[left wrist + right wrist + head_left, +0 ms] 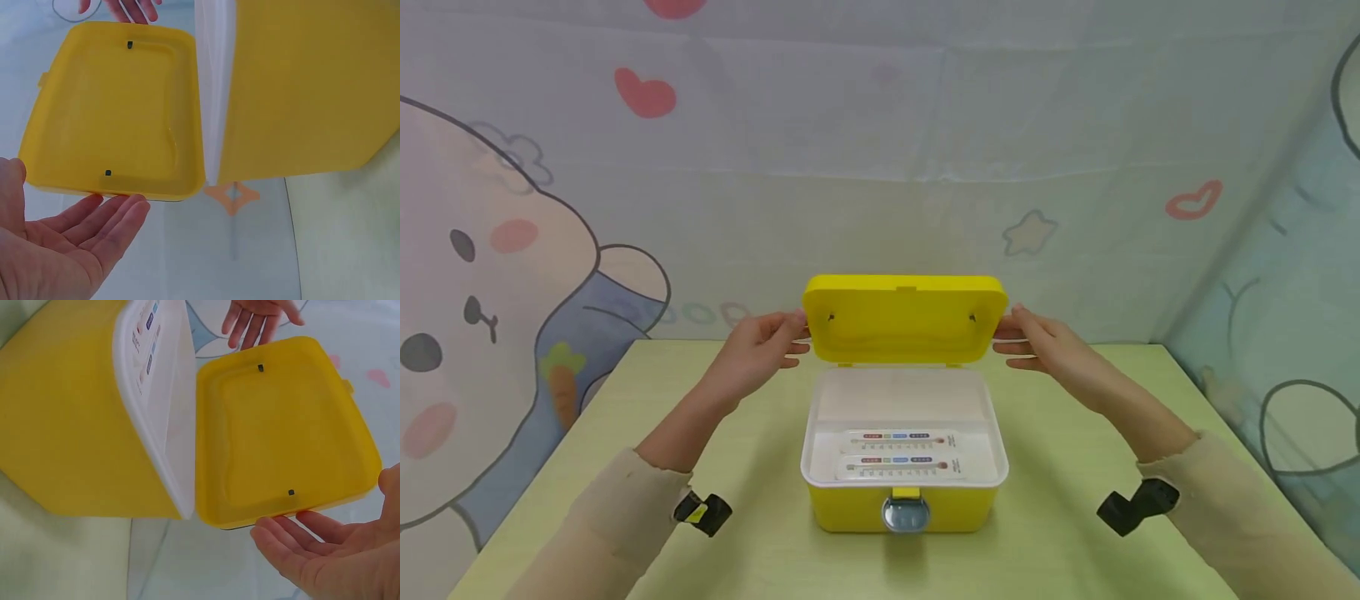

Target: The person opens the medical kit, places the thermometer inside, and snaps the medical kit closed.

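A yellow storage box (906,507) with a white inner tray (898,396) stands with its yellow lid (906,323) raised. Two thermometer strips (902,467) lie in the tray, one above the other. At the lid's left side is my left hand (758,352); in the left wrist view its loosely extended fingers (119,219) touch the lid's edge, thumb near the corner. My right hand (1051,350) mirrors it on the other side, its extended fingers (281,540) against the lid's edge. Neither hand curls round the lid. A clear latch (906,513) hangs at the box's front.
The box rests on a pale yellow-green table (715,467). Behind it hangs a printed cloth (865,125) with hearts and a cartoon animal, and another printed cloth (1285,333) is at the right. Dark cameras (1138,505) sit on both sleeves.
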Demonstrator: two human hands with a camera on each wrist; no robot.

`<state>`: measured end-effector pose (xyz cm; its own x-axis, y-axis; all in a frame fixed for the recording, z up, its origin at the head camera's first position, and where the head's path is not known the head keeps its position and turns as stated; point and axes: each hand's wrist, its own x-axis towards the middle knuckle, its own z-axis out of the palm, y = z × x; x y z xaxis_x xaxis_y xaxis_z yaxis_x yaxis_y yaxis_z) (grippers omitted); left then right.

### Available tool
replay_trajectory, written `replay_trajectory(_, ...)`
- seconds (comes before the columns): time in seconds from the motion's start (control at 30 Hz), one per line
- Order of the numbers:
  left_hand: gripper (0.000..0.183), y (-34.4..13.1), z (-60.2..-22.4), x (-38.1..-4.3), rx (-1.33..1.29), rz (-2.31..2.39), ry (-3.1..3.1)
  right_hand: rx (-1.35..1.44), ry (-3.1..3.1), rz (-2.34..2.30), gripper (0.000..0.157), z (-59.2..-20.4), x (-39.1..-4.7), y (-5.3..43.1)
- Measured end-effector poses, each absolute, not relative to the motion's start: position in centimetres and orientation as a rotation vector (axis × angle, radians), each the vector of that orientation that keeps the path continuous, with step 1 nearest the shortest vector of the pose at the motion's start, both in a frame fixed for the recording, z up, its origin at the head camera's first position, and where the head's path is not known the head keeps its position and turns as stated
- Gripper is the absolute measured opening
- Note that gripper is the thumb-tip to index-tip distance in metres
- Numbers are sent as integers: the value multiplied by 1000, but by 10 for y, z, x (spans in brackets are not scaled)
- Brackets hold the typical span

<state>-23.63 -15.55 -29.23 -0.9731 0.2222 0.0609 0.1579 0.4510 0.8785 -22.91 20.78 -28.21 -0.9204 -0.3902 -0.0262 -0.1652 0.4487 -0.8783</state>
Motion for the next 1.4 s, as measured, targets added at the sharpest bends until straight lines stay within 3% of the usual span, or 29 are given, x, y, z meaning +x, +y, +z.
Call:
replay_trajectory(0.33,76,-154,-284,-216,330,1495,2632,-494,2441,-1426,65,-273,-214,208)
replay_trajectory(0.93,68,-150,-293,-193,314,1376,2714,-397,2561,-1293,64,-282,-188,205)
replay_trajectory(1.2,69,-149,-300,-182,291,1368,2740,-323,2665,-1188,75,-289,-177,203)
replay_trajectory(1.4,69,-146,-305,-175,256,1366,2737,-369,2721,-1196,69,-297,-170,201)
